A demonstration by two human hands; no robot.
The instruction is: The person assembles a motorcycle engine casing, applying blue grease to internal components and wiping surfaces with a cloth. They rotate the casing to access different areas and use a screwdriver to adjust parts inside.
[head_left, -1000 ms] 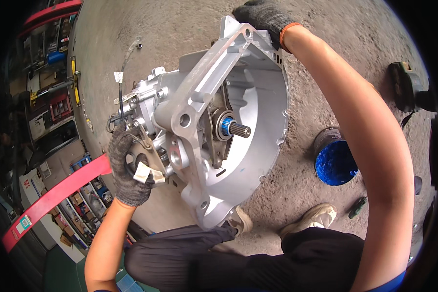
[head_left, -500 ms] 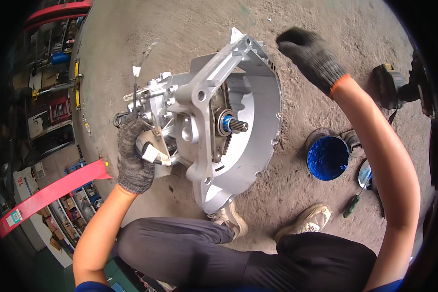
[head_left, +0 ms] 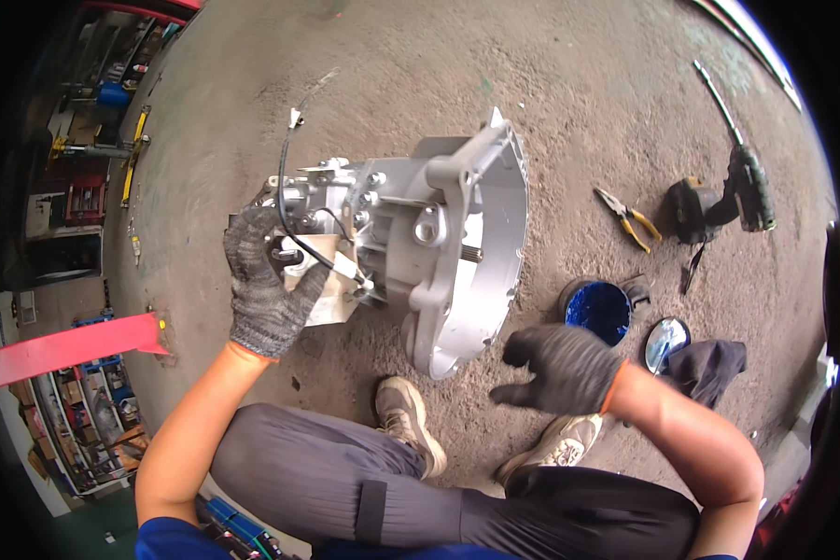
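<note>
A silver gearbox (head_left: 406, 219) sits on the floor in front of me, its wide bell housing facing right and the splined shaft (head_left: 472, 253) partly showing inside. My left hand (head_left: 269, 280), in a dark grey knit glove, grips the narrower left end beside a cream-coloured piece and a black cable (head_left: 286, 187) with white tags. Some of its fingertips are hidden behind the parts there. Gloved as well, my right hand (head_left: 565, 369) hangs right of the housing's lower rim. It holds nothing, and its thumb and fingers are apart.
Right of the gearbox stand a tub of blue grease (head_left: 597, 311), yellow-handled pliers (head_left: 630, 220) and a cordless power tool (head_left: 742, 191) with a long bit. A round shiny lid (head_left: 666, 342) lies by a dark cloth (head_left: 709, 369). A red beam (head_left: 75, 350) juts in from the left.
The gearbox has turned, so its housing's mouth points more to the right and less of the shaft shows. My right hand has come down from the far side; my left stays on the gearbox.
</note>
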